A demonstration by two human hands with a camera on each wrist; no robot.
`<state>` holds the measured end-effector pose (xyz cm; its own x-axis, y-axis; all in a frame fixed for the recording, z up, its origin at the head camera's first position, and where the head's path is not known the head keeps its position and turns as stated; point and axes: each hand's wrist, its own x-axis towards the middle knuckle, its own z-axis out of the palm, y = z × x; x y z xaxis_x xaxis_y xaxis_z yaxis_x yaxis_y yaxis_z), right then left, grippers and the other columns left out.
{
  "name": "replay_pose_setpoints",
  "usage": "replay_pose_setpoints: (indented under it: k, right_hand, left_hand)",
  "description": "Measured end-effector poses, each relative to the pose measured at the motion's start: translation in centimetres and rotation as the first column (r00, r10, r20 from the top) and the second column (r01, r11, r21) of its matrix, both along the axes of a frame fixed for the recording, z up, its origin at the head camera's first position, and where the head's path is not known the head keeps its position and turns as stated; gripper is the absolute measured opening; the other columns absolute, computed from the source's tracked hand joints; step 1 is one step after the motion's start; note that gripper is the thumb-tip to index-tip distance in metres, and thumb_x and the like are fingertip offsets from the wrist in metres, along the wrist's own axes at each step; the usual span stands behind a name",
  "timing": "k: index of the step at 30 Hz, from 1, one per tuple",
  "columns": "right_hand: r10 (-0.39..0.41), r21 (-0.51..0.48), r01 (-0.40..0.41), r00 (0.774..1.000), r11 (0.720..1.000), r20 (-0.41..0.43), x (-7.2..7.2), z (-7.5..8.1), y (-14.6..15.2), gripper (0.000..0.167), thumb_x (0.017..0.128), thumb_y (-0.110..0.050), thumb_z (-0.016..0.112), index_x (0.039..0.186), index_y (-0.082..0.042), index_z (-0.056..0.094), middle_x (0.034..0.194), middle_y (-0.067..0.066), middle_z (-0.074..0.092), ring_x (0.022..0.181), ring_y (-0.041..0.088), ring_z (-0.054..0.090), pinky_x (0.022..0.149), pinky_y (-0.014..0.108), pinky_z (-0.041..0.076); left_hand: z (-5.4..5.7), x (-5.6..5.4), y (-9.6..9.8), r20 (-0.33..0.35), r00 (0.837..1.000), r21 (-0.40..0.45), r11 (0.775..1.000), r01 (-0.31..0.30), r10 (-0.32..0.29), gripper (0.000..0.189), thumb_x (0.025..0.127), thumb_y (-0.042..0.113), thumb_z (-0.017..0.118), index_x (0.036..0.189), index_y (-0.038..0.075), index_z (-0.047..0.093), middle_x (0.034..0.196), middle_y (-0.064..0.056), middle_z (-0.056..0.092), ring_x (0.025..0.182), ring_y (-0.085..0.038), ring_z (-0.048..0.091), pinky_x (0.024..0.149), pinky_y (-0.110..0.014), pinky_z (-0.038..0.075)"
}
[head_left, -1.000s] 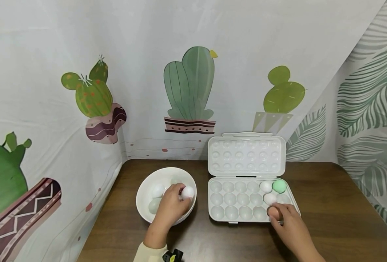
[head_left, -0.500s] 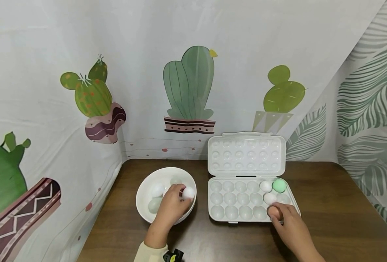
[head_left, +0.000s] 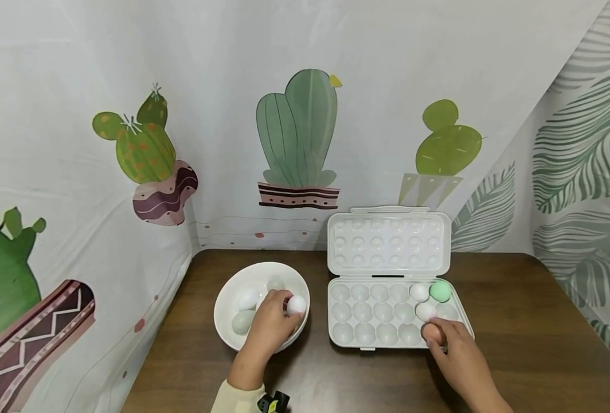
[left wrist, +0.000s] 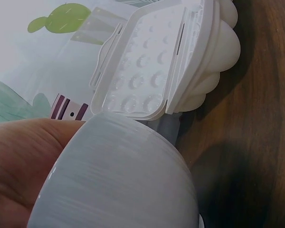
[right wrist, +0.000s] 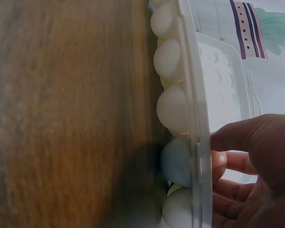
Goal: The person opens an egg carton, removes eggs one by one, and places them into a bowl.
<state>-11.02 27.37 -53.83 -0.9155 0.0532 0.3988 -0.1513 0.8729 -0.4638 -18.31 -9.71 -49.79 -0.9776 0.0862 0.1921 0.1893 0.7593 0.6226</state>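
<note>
My left hand point(head_left: 268, 324) reaches into a white bowl point(head_left: 224, 307) and pinches a white egg point(head_left: 297, 304) near the bowl's right side. Inside the bowl lie another white egg point(head_left: 248, 299) and a pale greenish egg point(head_left: 242, 322). At the front right corner of a white egg box point(head_left: 332, 321), my right hand point(head_left: 462, 353) grips a brown egg point(head_left: 431, 333) with thumb and fingers, right at a front-row cup. Two white eggs, one of them the back-row white egg point(head_left: 419, 292), and a green egg point(head_left: 441, 291) sit in nearby cups. In the left wrist view the fingertips are hidden.
The egg box lid point(head_left: 387, 244) stands raised at the back, against a cactus-print cloth point(head_left: 222, 143). Bowl and box stand side by side on a brown wooden table point(head_left: 521, 321). A dark strap device point(head_left: 273, 402) sits at the left wrist.
Both hands stay almost still, each holding its egg. The head view has shifted very slightly.
</note>
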Motion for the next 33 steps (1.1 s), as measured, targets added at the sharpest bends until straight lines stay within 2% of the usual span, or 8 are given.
replay_pose_setpoints:
  k: [5, 16, 23, 33]
  right_hand:
    - [-0.001, 0.001, 0.001, 1.000, 1.000, 0.004, 0.05, -0.01, 0.01, 0.041, 0.080, -0.006, 0.079, 0.120, -0.002, 0.068, 0.110, 0.023, 0.067, 0.102, 0.042, 0.066, 0.083, 0.058, 0.050]
    - [-0.003, -0.005, 0.003, 1.000, 1.000, 0.004, -0.05, -0.10, -0.02, 0.040, 0.081, -0.006, 0.076, 0.119, 0.000, 0.068, 0.110, 0.023, 0.066, 0.103, 0.043, 0.065, 0.084, 0.059, 0.050]
    - [-0.006, -0.011, 0.006, 1.000, 1.000, 0.020, 0.05, -0.07, -0.05, 0.040, 0.082, -0.007, 0.076, 0.120, 0.000, 0.067, 0.112, 0.024, 0.065, 0.104, 0.044, 0.064, 0.085, 0.060, 0.050]
    - [-0.001, -0.009, 0.001, 1.000, 1.000, 0.003, 0.07, -0.11, -0.04, 0.040, 0.081, -0.006, 0.077, 0.120, 0.001, 0.067, 0.110, 0.024, 0.066, 0.102, 0.042, 0.065, 0.083, 0.059, 0.050]
  left_hand:
    - [-0.19, 0.00, 0.04, 0.008, 1.000, -0.013, 1.000, -0.009, 0.009, 0.032, 0.077, 0.015, 0.074, 0.106, 0.003, 0.069, 0.095, -0.010, 0.060, 0.084, -0.017, 0.056, 0.080, -0.038, 0.050]
    - [-0.39, 0.09, 0.10, -0.002, 1.000, -0.082, 0.996, -0.019, 0.018, 0.036, 0.074, 0.012, 0.074, 0.107, -0.002, 0.069, 0.097, -0.013, 0.059, 0.091, -0.029, 0.062, 0.085, -0.045, 0.053]
    - [-0.58, 0.18, 0.19, -0.005, 0.999, -0.118, 0.993, -0.032, 0.031, 0.037, 0.070, 0.009, 0.076, 0.105, -0.002, 0.070, 0.099, -0.016, 0.058, 0.096, -0.035, 0.062, 0.088, -0.047, 0.052]
    - [-0.62, 0.29, 0.19, -0.002, 0.999, -0.132, 0.991, -0.032, 0.032, 0.041, 0.072, 0.011, 0.077, 0.111, 0.000, 0.071, 0.100, -0.016, 0.058, 0.093, -0.035, 0.061, 0.083, -0.049, 0.052]
